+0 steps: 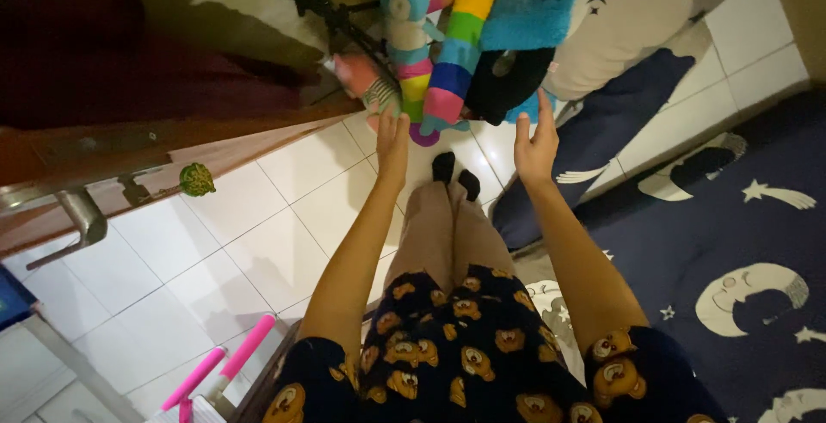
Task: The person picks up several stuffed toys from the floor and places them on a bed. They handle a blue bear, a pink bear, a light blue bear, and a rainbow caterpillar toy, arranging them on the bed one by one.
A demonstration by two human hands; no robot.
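— What can go wrong here?

— My left hand is open and holds nothing, just under the striped plush toy. My right hand, also open and empty, is below the blue plush toy. I think the pile can slip between my hands onto the tiled floor.

— Why?

— Neither hand grips it.

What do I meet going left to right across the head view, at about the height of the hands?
Metal door handle → small green ornament → left hand → black-socked feet → right hand → navy moon-and-star bedding.
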